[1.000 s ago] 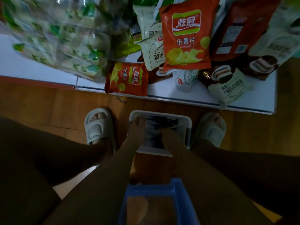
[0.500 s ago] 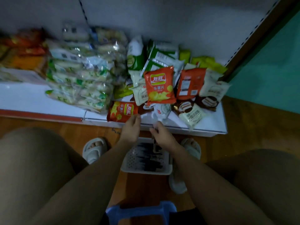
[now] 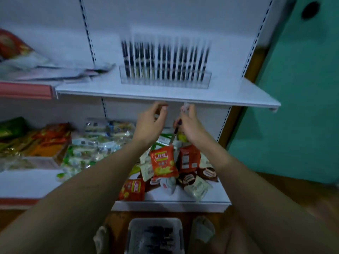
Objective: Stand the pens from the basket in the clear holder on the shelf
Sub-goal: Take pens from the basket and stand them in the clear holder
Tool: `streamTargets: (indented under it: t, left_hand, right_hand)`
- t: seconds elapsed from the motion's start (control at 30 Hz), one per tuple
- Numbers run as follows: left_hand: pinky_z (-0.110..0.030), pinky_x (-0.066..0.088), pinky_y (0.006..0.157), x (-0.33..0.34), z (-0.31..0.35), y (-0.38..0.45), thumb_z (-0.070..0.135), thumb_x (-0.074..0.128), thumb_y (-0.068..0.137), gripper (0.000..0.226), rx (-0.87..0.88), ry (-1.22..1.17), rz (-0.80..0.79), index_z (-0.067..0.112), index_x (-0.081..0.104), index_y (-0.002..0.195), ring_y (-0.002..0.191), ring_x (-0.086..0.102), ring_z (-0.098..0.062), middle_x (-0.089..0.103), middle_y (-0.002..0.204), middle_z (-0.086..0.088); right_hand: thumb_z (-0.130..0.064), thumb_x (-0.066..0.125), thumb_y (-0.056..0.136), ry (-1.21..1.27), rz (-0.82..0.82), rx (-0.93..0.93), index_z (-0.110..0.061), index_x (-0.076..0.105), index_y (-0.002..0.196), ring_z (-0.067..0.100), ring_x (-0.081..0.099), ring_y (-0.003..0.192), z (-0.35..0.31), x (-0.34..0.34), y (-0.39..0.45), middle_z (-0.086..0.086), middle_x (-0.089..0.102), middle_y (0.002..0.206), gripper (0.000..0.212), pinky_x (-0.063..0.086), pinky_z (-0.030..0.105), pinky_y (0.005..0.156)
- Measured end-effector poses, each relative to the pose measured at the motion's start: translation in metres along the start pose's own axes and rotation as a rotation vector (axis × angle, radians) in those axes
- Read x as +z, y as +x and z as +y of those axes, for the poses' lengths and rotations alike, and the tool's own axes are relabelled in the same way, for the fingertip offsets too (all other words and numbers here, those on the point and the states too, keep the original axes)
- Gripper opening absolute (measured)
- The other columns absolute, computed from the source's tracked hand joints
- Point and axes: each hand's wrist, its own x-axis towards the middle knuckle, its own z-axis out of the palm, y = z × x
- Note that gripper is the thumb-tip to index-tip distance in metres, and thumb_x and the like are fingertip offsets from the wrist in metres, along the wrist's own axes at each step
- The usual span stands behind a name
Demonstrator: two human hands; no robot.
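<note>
A clear holder [image 3: 165, 81] stands on the white upper shelf [image 3: 238, 92] with several dark pens upright in it. My right hand [image 3: 189, 123] is raised just below the shelf's front edge and grips a dark pen [image 3: 175, 132], its clear end poking up above my fingers. My left hand [image 3: 150, 123] hovers beside it with fingers loosely curled and nothing in it. The white basket [image 3: 156, 221] sits on the floor between my feet with several dark pens inside.
Snack bags crowd the lower shelf [image 3: 201, 200], among them an orange crisp bag [image 3: 163, 161]. Packets and papers lie on the upper shelf at the left [image 3: 55, 72]. A teal wall [image 3: 293, 88] stands to the right.
Both hands rose from the basket on the floor to just under the upper shelf. My right hand now carries a pen. The view tilted up to show the holder.
</note>
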Motion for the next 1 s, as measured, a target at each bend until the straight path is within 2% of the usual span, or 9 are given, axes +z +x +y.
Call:
streamTargets:
  t: [0.1, 0.17, 0.23, 0.33, 0.4, 0.5, 0.63, 0.87, 1.0]
  left_hand:
    - [-0.032, 0.051, 0.073, -0.014, 0.031, 0.027, 0.038, 0.042, 0.101, 0.026, 0.075, -0.011, 0.046, 0.027, 0.060, 0.115, 0.089, 0.061, -0.012, 0.065, 0.096, 0.002]
    - [-0.034, 0.052, 0.076, -0.022, 0.046, 0.045, 0.037, 0.041, 0.100, 0.029, 0.139, 0.032, 0.075, 0.024, 0.062, 0.117, 0.090, 0.061, -0.013, 0.066, 0.097, 0.002]
    - [-0.035, 0.052, 0.080, -0.028, 0.058, 0.063, 0.038, 0.040, 0.100, 0.032, 0.200, 0.107, 0.084, 0.023, 0.061, 0.119, 0.094, 0.059, -0.010, 0.066, 0.103, 0.003]
    - [-0.031, 0.045, 0.083, -0.033, 0.068, 0.089, 0.036, 0.039, 0.101, 0.033, 0.253, 0.225, 0.088, 0.021, 0.060, 0.123, 0.100, 0.052, -0.008, 0.063, 0.112, 0.004]
    - [-0.029, 0.040, 0.083, -0.032, 0.070, 0.104, 0.035, 0.038, 0.102, 0.034, 0.268, 0.284, 0.078, 0.021, 0.059, 0.125, 0.105, 0.048, -0.009, 0.062, 0.117, 0.005]
    - [-0.032, 0.042, 0.087, -0.028, 0.065, 0.122, 0.034, 0.038, 0.101, 0.034, 0.301, 0.344, 0.063, 0.021, 0.059, 0.124, 0.110, 0.050, -0.013, 0.062, 0.118, 0.005]
    - [-0.038, 0.045, 0.091, -0.018, 0.049, 0.137, 0.033, 0.038, 0.100, 0.035, 0.348, 0.431, 0.044, 0.018, 0.060, 0.123, 0.109, 0.052, -0.017, 0.064, 0.116, 0.001]
    - [-0.042, 0.045, 0.090, -0.004, 0.027, 0.146, 0.034, 0.038, 0.096, 0.037, 0.383, 0.557, 0.061, 0.018, 0.062, 0.119, 0.107, 0.054, -0.022, 0.065, 0.113, 0.000]
    - [-0.038, 0.041, 0.082, 0.000, 0.022, 0.146, 0.029, 0.044, 0.097, 0.030, 0.409, 0.590, 0.088, 0.018, 0.064, 0.116, 0.102, 0.053, -0.022, 0.064, 0.109, 0.000]
  right_hand:
    - [-0.020, 0.030, 0.107, -0.016, 0.005, -0.101, -0.012, 0.033, 0.100, 0.001, 0.049, 0.049, -0.043, -0.028, 0.016, 0.009, 0.058, 0.076, 0.011, 0.037, 0.018, 0.055]
    - [-0.018, 0.039, 0.105, -0.015, 0.040, -0.148, -0.010, 0.037, 0.100, -0.004, 0.047, 0.042, -0.068, -0.045, 0.027, 0.010, 0.064, 0.079, 0.010, 0.037, 0.016, 0.050]
    - [-0.016, 0.048, 0.102, -0.025, 0.096, -0.191, -0.009, 0.039, 0.097, -0.002, 0.047, 0.042, -0.090, -0.059, 0.040, 0.010, 0.067, 0.081, 0.012, 0.039, 0.018, 0.047]
    - [-0.015, 0.060, 0.096, 0.034, 0.194, -0.225, -0.011, 0.038, 0.089, 0.010, 0.048, 0.043, -0.112, -0.076, 0.064, 0.009, 0.067, 0.076, 0.023, 0.041, 0.022, 0.045]
    - [-0.014, 0.062, 0.094, 0.049, 0.235, -0.248, -0.010, 0.044, 0.092, 0.013, 0.049, 0.043, -0.122, -0.085, 0.082, 0.010, 0.066, 0.073, 0.019, 0.042, 0.025, 0.044]
    - [-0.016, 0.052, 0.100, 0.036, 0.243, -0.253, 0.000, 0.053, 0.108, 0.013, 0.052, 0.048, -0.133, -0.093, 0.112, 0.012, 0.062, 0.075, 0.018, 0.046, 0.024, 0.047]
    - [-0.018, 0.034, 0.105, 0.044, 0.201, -0.189, -0.004, 0.050, 0.107, 0.021, 0.060, 0.053, -0.141, -0.094, 0.142, 0.015, 0.059, 0.081, 0.021, 0.058, 0.034, 0.060]
    - [-0.019, 0.046, 0.102, -0.051, 0.246, -0.284, -0.007, 0.052, 0.103, 0.028, 0.064, 0.058, -0.129, -0.087, 0.163, 0.015, 0.060, 0.078, 0.013, 0.060, 0.036, 0.059]
    - [-0.019, 0.048, 0.102, -0.075, 0.266, -0.287, -0.008, 0.052, 0.100, 0.026, 0.063, 0.060, -0.124, -0.082, 0.166, 0.014, 0.061, 0.078, 0.011, 0.061, 0.034, 0.059]
